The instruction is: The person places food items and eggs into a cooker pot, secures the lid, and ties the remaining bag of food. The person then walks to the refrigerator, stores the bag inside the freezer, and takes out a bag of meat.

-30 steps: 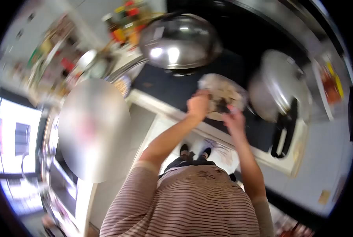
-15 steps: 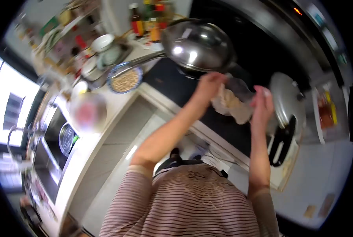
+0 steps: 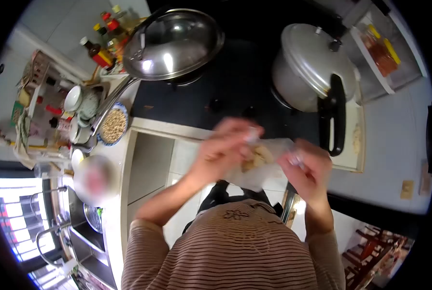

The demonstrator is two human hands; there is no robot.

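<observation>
A clear plastic bag (image 3: 260, 164) with pale, light-brown pieces inside hangs between my hands, in front of the stove's front edge. My left hand (image 3: 225, 150) pinches the bag's upper left side, slightly blurred by motion. At the bag's right side my right hand (image 3: 306, 166) is closed on the plastic. What the pieces in the bag are is too blurred to tell.
Beyond my hands lies the black stove top (image 3: 177, 104), bearing a lidded wok (image 3: 177, 46) and a pressure cooker (image 3: 312, 67), its black handle pointing toward me. On the left counter are a bowl of beans (image 3: 113, 125), bottles (image 3: 99, 52) and a sink (image 3: 85, 232).
The bag has come off the stove area toward my body, held by both hands. My view has turned, so the wok now appears further left and the cooker higher up.
</observation>
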